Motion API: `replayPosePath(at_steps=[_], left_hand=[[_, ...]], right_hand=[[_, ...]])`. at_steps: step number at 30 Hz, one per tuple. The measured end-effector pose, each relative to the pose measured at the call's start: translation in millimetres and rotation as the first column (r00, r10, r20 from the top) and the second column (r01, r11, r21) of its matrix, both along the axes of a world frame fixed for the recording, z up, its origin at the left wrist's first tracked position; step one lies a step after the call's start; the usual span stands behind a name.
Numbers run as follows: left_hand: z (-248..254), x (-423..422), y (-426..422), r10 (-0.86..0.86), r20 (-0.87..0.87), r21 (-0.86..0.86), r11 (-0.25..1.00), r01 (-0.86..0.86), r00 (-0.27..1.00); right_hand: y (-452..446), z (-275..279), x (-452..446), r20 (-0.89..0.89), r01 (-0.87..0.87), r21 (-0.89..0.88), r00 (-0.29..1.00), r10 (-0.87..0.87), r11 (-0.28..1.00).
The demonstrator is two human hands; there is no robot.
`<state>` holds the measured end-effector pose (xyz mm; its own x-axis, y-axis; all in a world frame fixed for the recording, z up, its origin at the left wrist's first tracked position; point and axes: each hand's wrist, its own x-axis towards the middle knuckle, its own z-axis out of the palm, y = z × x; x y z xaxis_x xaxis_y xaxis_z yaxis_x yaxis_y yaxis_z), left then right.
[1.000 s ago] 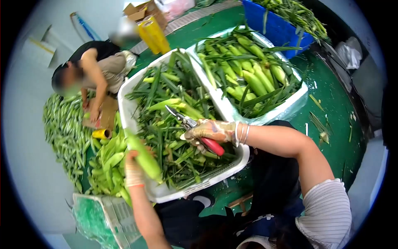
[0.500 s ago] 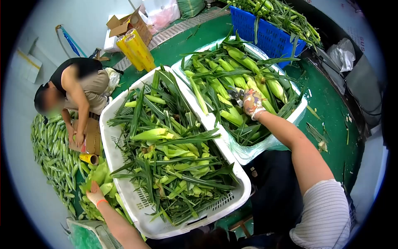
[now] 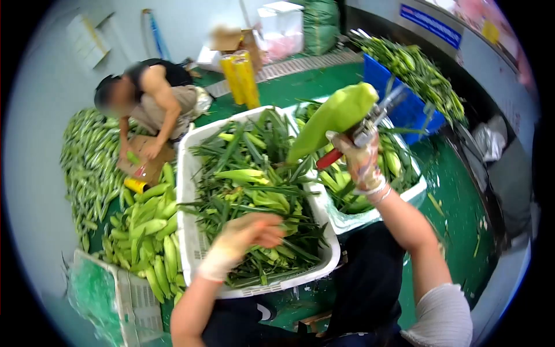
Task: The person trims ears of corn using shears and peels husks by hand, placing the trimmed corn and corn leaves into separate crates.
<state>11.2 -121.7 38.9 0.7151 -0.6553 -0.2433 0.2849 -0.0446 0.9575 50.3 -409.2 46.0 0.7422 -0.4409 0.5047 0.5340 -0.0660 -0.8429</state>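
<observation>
My right hand (image 3: 363, 159), in a patterned glove, is raised above the right-hand crate. It grips red-handled pruning shears (image 3: 363, 136), and a green husked ear of corn (image 3: 335, 118) is held up against them. The metal blades point up and to the right, blurred. My left hand (image 3: 248, 234), in a pale glove, hovers over the left white crate (image 3: 186, 228). Its fingers are partly stretched, somewhat smeared by motion, and nothing shows in them. Below it, long green leaves and husk pieces (image 3: 260, 191) fill that crate.
The lined right crate (image 3: 419, 188) holds more corn. A pile of trimmed ears (image 3: 151, 237) lies left of me. A co-worker (image 3: 153, 95) crouches beside wrapped corn (image 3: 87, 168). A blue crate (image 3: 416, 124) of greens stands at back right, a crate with green plastic (image 3: 136, 306) at front left.
My right hand has lifted out of the right crate with the shears and an ear of corn. My left hand has moved from the corn pile rightward over the left crate. The view has shifted.
</observation>
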Motion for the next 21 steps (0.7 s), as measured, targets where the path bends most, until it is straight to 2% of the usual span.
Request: replayPosePath(at_steps=[1,2,3,4,6,8,10,11,12,13,15,18,19,20,21], left_hand=[[-3,-7,-16,-0.036,-0.084,-0.167,0.986,0.022,0.996],[-15,-13,-26,-0.052,-0.085,-0.444,0.896,0.009,0.995],[-13,-14,-34,0.028,-0.244,-0.52,0.84,-0.156,0.969],[-4,-13,-35,0.106,-0.362,-0.617,0.717,-0.323,0.926],[-14,9,-19,0.359,-0.57,-0.637,0.375,-0.674,0.739],[-26,27,14,0.549,-0.641,-0.499,0.232,-0.835,0.537],[-45,53,61,0.617,-0.714,-0.363,0.08,-0.928,0.332],[-43,54,76,0.663,-0.7,-0.36,-0.006,-0.933,0.265],[-42,56,89,0.701,-0.684,-0.365,-0.093,-0.927,0.199],[-42,59,101,0.702,-0.703,-0.322,-0.165,-0.932,0.119],[-48,62,114,0.727,-0.679,-0.354,-0.2,-0.914,0.104],[-39,56,109,0.77,-0.634,-0.398,-0.243,-0.885,0.074],[-39,56,108,0.798,-0.593,-0.393,-0.167,-0.904,0.11],[-41,55,108,0.822,-0.55,-0.382,-0.093,-0.92,0.146],[-65,66,117,0.845,-0.486,-0.465,-0.033,-0.884,0.224]], right_hand=[[29,14,-9,0.084,-0.131,0.123,0.989,0.121,0.984],[48,12,-18,0.063,-0.223,0.218,0.975,0.214,0.95],[69,8,-25,0.073,-0.285,0.312,0.958,0.276,0.906],[91,1,-32,0.087,-0.338,0.406,0.939,0.333,0.849],[125,-18,-46,-0.046,-0.369,0.361,0.91,0.412,0.856],[140,-30,-59,-0.216,-0.481,0.33,0.799,0.561,0.813],[147,-87,-56,-0.352,-0.47,0.323,0.746,0.565,0.822],[142,-86,-61,-0.665,-0.51,-0.113,0.676,0.317,0.853],[141,-113,-61,-0.729,-0.593,-0.22,0.628,0.273,0.775],[147,-101,-67,-0.765,-0.638,-0.307,0.607,0.215,0.707],[157,-81,-74,-0.819,-0.719,-0.412,0.562,0.118,0.56],[175,-90,-59,-0.738,-0.679,-0.44,0.647,0.193,0.588],[178,-101,-50,-0.584,-0.623,-0.534,0.761,0.284,0.572],[184,-81,-50,-0.632,-0.64,-0.383,0.708,0.316,0.667],[187,-82,-45,-0.633,-0.655,-0.377,0.699,0.334,0.655]])
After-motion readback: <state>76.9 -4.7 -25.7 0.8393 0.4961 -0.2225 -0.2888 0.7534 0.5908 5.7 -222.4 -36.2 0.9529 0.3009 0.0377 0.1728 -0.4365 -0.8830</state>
